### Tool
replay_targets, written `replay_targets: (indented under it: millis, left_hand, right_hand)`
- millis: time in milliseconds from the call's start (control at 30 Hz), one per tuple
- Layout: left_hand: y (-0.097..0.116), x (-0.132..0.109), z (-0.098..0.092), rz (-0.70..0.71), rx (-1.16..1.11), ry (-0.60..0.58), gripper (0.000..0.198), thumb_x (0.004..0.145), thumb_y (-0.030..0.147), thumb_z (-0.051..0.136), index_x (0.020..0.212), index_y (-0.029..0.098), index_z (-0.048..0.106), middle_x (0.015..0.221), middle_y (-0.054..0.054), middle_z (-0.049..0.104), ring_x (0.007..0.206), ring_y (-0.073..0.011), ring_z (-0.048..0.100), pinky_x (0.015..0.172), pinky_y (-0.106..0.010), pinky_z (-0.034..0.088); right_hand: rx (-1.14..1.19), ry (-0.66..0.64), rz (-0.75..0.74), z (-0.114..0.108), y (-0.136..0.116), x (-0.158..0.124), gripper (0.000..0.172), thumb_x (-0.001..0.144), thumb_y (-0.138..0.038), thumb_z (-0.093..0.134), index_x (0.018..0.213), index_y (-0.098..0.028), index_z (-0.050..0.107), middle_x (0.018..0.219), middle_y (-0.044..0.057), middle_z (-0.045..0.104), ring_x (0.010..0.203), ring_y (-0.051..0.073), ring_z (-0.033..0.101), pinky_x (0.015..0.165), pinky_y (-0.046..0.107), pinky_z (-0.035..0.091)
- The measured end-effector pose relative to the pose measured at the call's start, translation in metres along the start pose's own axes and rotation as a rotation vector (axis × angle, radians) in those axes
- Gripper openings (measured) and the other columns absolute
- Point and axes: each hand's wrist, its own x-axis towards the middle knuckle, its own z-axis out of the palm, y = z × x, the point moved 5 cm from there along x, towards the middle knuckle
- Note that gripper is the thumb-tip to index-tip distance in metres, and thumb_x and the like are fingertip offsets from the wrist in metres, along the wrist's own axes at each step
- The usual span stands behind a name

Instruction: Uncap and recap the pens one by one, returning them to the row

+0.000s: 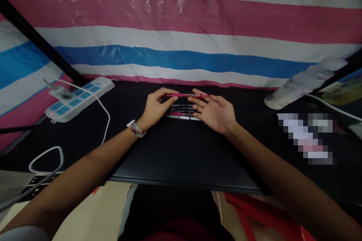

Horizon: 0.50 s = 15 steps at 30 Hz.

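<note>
Handling of a pen over a dark counter [169, 158]. The red pen [186, 95] is held crosswise above the counter's middle, towards its far edge. The left hand [157, 106] pinches its left end between thumb and fingers, a hold that appears to leave most of the barrel exposed. The right hand [217, 116] is spread, palm towards the viewer; its thumb lies at the pen's other end, perhaps to steady it, though whether it grips cannot be told. Just nearer lie black pens [182, 108], a pink pen [180, 113] and a white pen [184, 117], side by side and roughly parallel to the near edge, presumably for neatness; the right fingertips overlap their right ends in view. Both forearms cross the near edge and converge, wrists low over the counter.
</note>
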Motion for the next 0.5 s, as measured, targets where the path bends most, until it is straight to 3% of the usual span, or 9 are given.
replay_targets:
  millis: [267, 500]
  left_hand:
    - [0.0079, -0.0009, 0.0028, -0.044, -0.033, -0.015, 0.017, 0.090, 0.033, 0.087, 0.101, 0.020, 0.087, 0.103, -0.008, 0.086, 0.097, -0.0220, 0.080, 0.092, -0.038, 0.065]
    - [0.0036, -0.0006, 0.0030, -0.095, -0.102, 0.011, 0.019, 0.087, 0.035, 0.090, 0.100, 0.021, 0.085, 0.102, -0.007, 0.086, 0.095, -0.0209, 0.079, 0.091, -0.037, 0.065]
  right_hand:
    - [0.023, 0.031, 0.011, -0.0043, 0.0030, 0.0018, 0.034, 0.089, -0.039, 0.068, 0.118, -0.024, 0.077, 0.116, 0.011, 0.083, 0.100, 0.026, 0.074, 0.083, 0.040, 0.065]
    - [-0.015, 0.016, -0.012, -0.0016, 0.0024, 0.0002, 0.041, 0.087, -0.043, 0.064, 0.121, -0.023, 0.075, 0.119, 0.013, 0.082, 0.100, 0.029, 0.074, 0.086, 0.046, 0.066]
